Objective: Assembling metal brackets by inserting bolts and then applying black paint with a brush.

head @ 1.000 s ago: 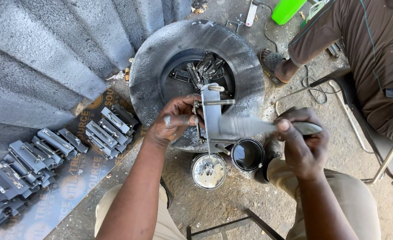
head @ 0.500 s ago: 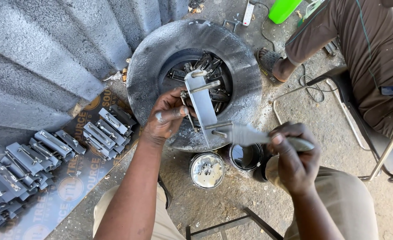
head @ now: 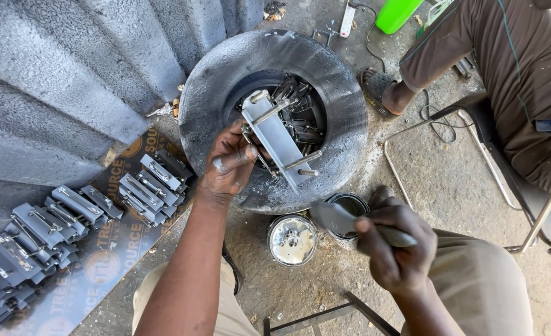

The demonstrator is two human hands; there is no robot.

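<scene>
Two bare hands at work over a grey tyre [head: 344, 106] lying flat on the ground. Left hand [head: 229, 163] closed around one end of a grey metal bracket [head: 274, 138] with rods sticking out of it, held tilted above the tyre's central hole. More dark metal parts [head: 303, 118] heaped inside that hole. Right hand [head: 395, 249] wrapped tightly around the handle of a paintbrush [head: 341, 219], bristles pointing left, just above a small open tin [head: 350, 204] with a dark inside. Silvery round lid [head: 292, 239] flat on the ground, touching the tin's left side, just below the tyre. Rows of similar grey painted brackets [head: 148, 186] laid side by side on a printed cardboard sheet [head: 107, 258] at left, beside a corrugated grey sheet [head: 57, 81]. Another person's sandalled foot [head: 381, 90] near the tyre's right edge, beside a metal-framed chair [head: 531, 211]. Green container [head: 397, 12] at the top edge.
</scene>
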